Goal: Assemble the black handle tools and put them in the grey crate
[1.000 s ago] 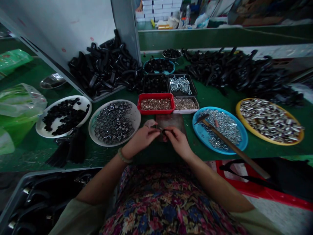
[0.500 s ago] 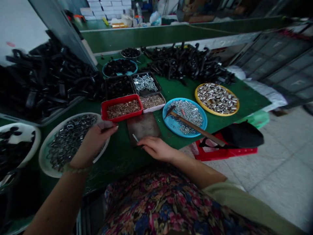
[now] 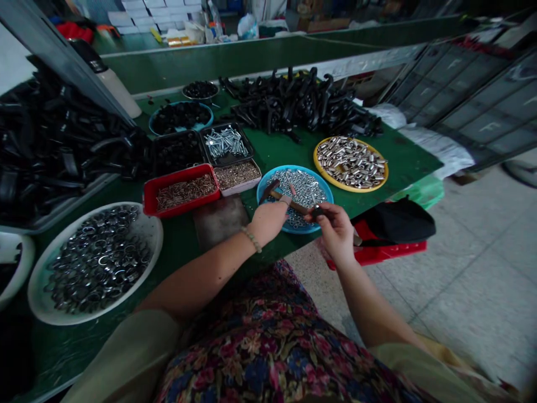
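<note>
My left hand reaches over the left front part of a blue plate filled with small shiny metal pieces, like nuts or rings. Its fingertips are mostly hidden, down among the pieces beside the hammer. A hammer with a wooden handle lies across this plate. Over the plate's right front rim, my right hand pinches a small dark part between thumb and fingers. A thin, light pin seems to stick up from that part. Behind my right hand, some of the hammer handle is covered.
A dark metal plate lies on the green table. Around it stand a red tray of copper-coloured rivets, a black tray of screws, a white basin of metal rings and a yellow plate of metal sleeves. Black handles are heaped behind.
My left hand has swung right, from beside the ring basin to the blue plate. My right hand has moved right from the dark metal plate and lifted the small part. The view has shifted.
</note>
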`<action>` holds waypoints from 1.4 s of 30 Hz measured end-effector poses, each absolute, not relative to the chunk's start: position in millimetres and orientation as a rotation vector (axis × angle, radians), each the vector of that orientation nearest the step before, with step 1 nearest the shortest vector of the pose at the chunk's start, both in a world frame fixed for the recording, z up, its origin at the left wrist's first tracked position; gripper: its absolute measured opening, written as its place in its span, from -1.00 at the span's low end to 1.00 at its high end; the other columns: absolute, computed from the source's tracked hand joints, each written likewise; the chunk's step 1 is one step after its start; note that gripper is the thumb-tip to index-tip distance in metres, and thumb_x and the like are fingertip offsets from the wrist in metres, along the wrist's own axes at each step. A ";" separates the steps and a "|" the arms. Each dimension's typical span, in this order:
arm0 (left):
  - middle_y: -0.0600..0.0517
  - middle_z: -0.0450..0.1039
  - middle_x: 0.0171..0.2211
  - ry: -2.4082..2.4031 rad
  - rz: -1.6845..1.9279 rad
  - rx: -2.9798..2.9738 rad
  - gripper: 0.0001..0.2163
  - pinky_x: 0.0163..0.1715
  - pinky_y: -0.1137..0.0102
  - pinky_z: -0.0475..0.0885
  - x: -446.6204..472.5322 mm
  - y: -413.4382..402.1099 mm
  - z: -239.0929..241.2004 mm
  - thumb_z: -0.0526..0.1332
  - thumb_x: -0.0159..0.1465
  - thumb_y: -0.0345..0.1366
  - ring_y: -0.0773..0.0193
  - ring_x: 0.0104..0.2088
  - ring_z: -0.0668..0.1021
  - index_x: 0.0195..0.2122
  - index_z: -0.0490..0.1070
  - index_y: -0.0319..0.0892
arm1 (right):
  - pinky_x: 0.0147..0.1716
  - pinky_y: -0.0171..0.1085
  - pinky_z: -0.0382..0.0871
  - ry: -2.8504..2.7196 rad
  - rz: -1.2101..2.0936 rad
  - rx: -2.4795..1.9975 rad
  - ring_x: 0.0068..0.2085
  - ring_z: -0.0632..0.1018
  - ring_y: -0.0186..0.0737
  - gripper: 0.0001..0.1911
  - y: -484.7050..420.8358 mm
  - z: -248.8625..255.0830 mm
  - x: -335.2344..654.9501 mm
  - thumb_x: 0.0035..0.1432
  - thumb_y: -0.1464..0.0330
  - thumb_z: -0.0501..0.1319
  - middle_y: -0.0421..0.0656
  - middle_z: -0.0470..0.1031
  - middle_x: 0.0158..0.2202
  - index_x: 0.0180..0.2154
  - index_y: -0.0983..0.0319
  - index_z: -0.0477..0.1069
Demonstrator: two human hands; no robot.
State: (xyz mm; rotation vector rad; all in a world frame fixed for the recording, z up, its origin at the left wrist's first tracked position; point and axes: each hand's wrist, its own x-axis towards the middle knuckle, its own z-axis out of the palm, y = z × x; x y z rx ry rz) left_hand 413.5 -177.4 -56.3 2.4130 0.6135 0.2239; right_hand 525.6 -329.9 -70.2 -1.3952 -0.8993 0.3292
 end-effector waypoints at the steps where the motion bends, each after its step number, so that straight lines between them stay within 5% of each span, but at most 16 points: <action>1: -0.18 0.51 -0.31 0.626 0.190 2.467 -0.74 -0.14 0.21 0.39 424.0 -184.2 -61.3 0.15 0.28 -0.40 0.03 -0.22 0.58 0.00 0.33 -0.26 | -0.22 -0.14 0.55 -0.865 0.331 -1.385 -0.28 0.62 -0.24 -0.79 -333.9 -70.2 531.5 0.25 0.34 0.15 -0.13 0.55 -0.21 -0.06 0.14 0.31; 6: -0.21 0.50 -0.29 0.624 0.204 2.535 -0.74 -0.12 0.22 0.38 441.1 -203.9 -75.0 -0.04 0.35 -0.45 0.06 -0.19 0.57 -0.02 0.35 -0.27 | -0.23 -0.12 0.55 -0.852 0.423 -1.394 -0.30 0.61 -0.23 -0.78 -337.8 -71.7 535.7 0.22 0.28 0.18 -0.13 0.55 -0.21 -0.09 0.14 0.30; 13: -0.06 0.50 -0.22 0.501 0.342 1.779 -0.86 0.00 0.25 0.39 406.7 -170.9 -65.9 0.23 0.19 -0.46 0.21 -0.16 0.55 -0.21 0.47 -0.21 | -0.23 -0.17 0.55 -0.929 0.659 -1.313 -0.30 0.63 -0.25 -0.80 -332.4 -71.7 510.0 0.22 0.27 0.20 -0.16 0.56 -0.25 -0.11 0.15 0.36; 19: 0.05 0.52 -0.34 0.540 0.336 0.828 -0.79 -0.24 0.48 0.49 348.8 -159.3 -45.6 0.40 0.06 -0.41 0.42 -0.36 0.55 -0.25 0.51 -0.20 | -0.27 -0.23 0.55 -1.149 0.844 -1.309 -0.29 0.63 -0.26 -0.79 -315.1 -59.9 484.4 0.26 0.34 0.14 -0.16 0.52 -0.26 -0.06 0.17 0.38; 26: 0.05 0.51 -0.45 0.500 0.146 1.122 -0.82 -0.43 0.54 0.42 309.5 -143.8 -32.1 0.41 0.05 -0.36 0.46 -0.49 0.49 -0.30 0.55 -0.24 | -0.16 -0.17 0.51 -1.583 0.925 -1.358 -0.19 0.59 -0.24 -0.77 -294.5 -29.8 477.0 0.26 0.39 0.13 -0.12 0.55 -0.18 -0.05 0.17 0.42; 32: -0.03 0.50 -0.09 0.373 0.707 1.692 -0.91 0.00 0.31 0.42 294.8 -147.7 -5.3 0.25 0.16 -0.47 0.26 -0.11 0.54 -0.45 0.50 -0.19 | -0.51 -0.41 0.50 -0.742 1.277 -0.886 -0.50 0.55 -0.39 -0.64 -269.1 -48.0 449.1 0.03 0.12 0.38 -0.27 0.50 -0.43 -0.19 0.12 0.39; 35: -0.04 0.48 -0.07 0.453 0.841 1.760 -0.87 0.06 0.26 0.40 289.0 -152.2 -1.5 0.17 0.24 -0.45 0.23 -0.06 0.53 -0.31 0.51 -0.16 | -0.50 -0.47 0.49 -0.624 1.354 -0.809 -0.48 0.55 -0.42 -0.63 -262.0 -53.0 442.3 -0.06 0.19 0.46 -0.30 0.51 -0.44 -0.22 0.08 0.41; 39: -0.09 0.49 -0.09 0.334 0.650 1.489 -0.66 -0.12 0.26 0.50 277.4 -152.9 5.9 0.10 0.35 -0.28 0.26 -0.30 0.60 0.15 0.29 -0.11 | -0.47 -0.41 0.52 -0.670 1.372 -0.861 -0.46 0.58 -0.36 -0.72 -258.2 -54.2 443.3 -0.01 0.24 0.44 -0.24 0.55 -0.42 -0.25 0.10 0.46; 42: -0.12 0.47 -0.05 0.392 0.660 1.531 -0.64 -0.01 0.23 0.44 272.4 -152.6 13.0 0.12 0.35 -0.16 0.18 -0.19 0.59 0.13 0.32 -0.12 | -0.46 -0.39 0.51 -0.682 1.300 -0.881 -0.46 0.59 -0.35 -0.73 -256.7 -52.9 443.8 -0.01 0.23 0.43 -0.23 0.57 -0.41 -0.25 0.10 0.47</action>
